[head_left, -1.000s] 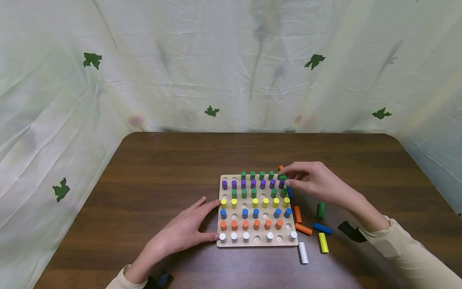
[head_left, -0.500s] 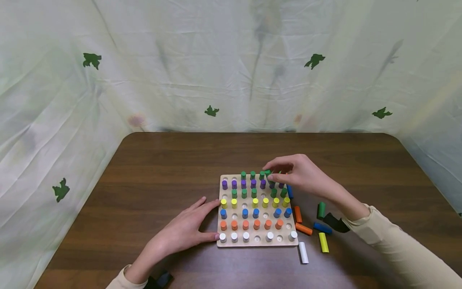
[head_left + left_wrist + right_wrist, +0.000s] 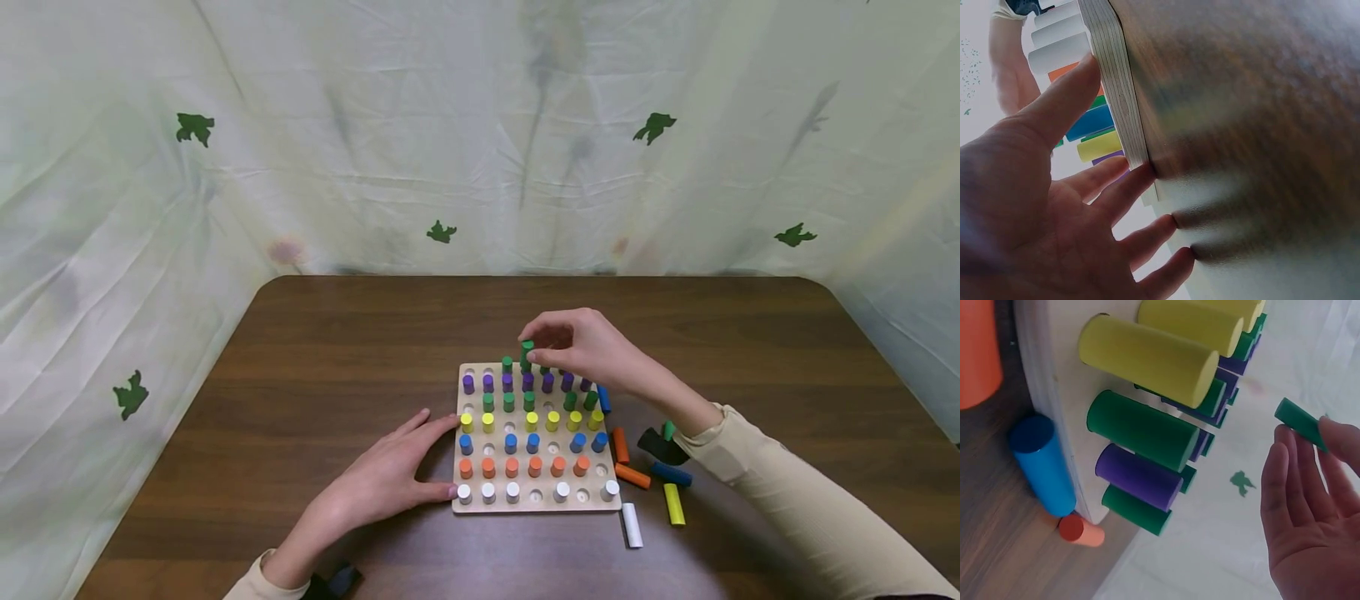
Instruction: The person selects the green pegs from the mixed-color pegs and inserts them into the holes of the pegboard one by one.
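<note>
My right hand pinches a green peg between thumb and fingertips above the back row of the wooden pegboard. In the right wrist view the same green peg shows clear of the standing pegs. The board bears rows of white, orange, blue, yellow, green and purple pegs, with some bare holes. My left hand lies at the board's left side, fingers spread. In the left wrist view its thumb and forefinger touch the board's edge, and other fingertips rest on the table. Some back-row pegs are hidden behind my right hand.
Right of the board lie loose pegs: two orange pegs, blue ones, a yellow peg, a white peg and a partly covered green one. The brown table meets a pale curtain behind.
My right hand has moved left from the board's back right corner along the back row, carrying the green peg, which now stands more upright. My left hand stays in place.
</note>
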### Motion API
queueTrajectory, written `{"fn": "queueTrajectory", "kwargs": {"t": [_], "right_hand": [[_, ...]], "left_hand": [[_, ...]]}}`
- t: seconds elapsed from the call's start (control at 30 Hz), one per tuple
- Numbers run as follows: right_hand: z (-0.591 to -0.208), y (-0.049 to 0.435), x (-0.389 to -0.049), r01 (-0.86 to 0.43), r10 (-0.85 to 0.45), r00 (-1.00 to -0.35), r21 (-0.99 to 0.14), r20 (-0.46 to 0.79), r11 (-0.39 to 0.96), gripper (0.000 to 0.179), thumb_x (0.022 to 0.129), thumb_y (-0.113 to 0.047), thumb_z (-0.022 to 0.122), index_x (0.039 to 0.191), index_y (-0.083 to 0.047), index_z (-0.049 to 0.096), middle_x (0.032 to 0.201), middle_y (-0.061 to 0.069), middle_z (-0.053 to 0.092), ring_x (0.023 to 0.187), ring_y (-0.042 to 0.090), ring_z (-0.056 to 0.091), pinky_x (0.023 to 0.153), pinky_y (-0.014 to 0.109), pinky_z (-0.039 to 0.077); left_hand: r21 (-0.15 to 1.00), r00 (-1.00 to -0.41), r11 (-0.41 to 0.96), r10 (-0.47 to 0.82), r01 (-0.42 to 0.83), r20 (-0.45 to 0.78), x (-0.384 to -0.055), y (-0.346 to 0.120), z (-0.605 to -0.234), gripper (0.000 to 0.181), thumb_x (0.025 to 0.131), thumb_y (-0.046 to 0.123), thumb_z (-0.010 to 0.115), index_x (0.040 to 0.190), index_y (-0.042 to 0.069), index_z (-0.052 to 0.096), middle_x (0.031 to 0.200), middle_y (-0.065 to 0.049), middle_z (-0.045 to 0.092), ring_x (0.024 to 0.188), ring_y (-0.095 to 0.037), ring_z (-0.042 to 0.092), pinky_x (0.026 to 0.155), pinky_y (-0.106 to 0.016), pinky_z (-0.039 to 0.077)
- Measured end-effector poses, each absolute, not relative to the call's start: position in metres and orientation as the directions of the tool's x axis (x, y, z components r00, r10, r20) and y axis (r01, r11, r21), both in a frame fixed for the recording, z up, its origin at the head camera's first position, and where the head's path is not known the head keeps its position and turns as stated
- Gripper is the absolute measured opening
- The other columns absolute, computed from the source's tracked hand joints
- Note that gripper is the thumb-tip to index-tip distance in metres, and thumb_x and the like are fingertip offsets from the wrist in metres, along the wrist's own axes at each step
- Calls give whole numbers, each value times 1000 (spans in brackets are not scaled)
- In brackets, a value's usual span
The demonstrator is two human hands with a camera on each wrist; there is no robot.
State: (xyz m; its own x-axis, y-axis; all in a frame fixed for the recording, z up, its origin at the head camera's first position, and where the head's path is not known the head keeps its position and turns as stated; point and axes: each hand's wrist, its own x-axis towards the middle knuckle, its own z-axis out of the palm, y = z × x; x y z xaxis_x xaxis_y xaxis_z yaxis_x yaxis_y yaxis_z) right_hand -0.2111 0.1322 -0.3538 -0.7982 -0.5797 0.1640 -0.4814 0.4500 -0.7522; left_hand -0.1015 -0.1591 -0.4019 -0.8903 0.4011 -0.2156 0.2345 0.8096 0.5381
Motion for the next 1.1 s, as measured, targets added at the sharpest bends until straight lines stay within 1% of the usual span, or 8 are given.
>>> {"fn": "queueTrajectory", "kwargs": {"t": [0.23, 0.47, 0.57, 0.77, 0.9, 1.1], "right_hand": [[-356, 121, -224, -476, -620, -775, -757, 120, 448, 18, 91, -11, 72, 108, -16, 71, 102, -5, 70, 92, 12, 66, 83, 33, 55], [-352, 109, -231, -493, -662, -744, -739, 86, 458, 17, 90, -10, 72, 106, -17, 71, 98, -5, 70, 85, 12, 66, 79, 31, 55], [-352, 105, -235, -494, -682, -729, -737, 62, 462, 17, 91, -9, 72, 105, -18, 71, 98, -5, 70, 86, 10, 67, 79, 30, 55], [-356, 95, -245, -553, -732, -679, -700, 64, 452, 16, 90, -6, 71, 101, -17, 72, 95, -3, 71, 86, 7, 67, 78, 27, 55], [-359, 91, -249, -583, -754, -655, -670, 53, 459, 16, 90, -4, 70, 103, -14, 73, 96, -3, 71, 86, 7, 67, 77, 26, 55], [-363, 86, -253, -602, -771, -636, -635, 15, 485, 17, 89, -4, 71, 106, -8, 74, 97, -3, 71, 87, 7, 66, 77, 25, 54]], "left_hand": [[541, -889, 811, 397, 223, -229, -102, -159, -403, 82, 79, 48, 80, 149, 22, 44, 151, -2, 44, 146, -29, 22, 108, -61, 29], [546, -889, 805, 404, 234, -214, -102, -160, -402, 82, 80, 48, 80, 149, 21, 44, 150, -2, 44, 146, -29, 23, 108, -61, 29], [547, -889, 804, 405, 235, -214, -102, -160, -401, 82, 80, 48, 79, 149, 21, 44, 150, -2, 44, 146, -29, 23, 108, -60, 29], [545, -889, 806, 403, 232, -217, -102, -160, -402, 82, 80, 48, 79, 149, 21, 44, 151, -2, 44, 146, -29, 23, 108, -60, 29], [542, -890, 808, 401, 231, -217, -102, -160, -402, 82, 80, 48, 79, 149, 21, 44, 151, -2, 44, 146, -29, 23, 108, -60, 29], [544, -890, 806, 402, 233, -215, -102, -160, -402, 82, 80, 49, 79, 149, 21, 44, 150, -1, 44, 146, -28, 23, 109, -59, 29]]}}
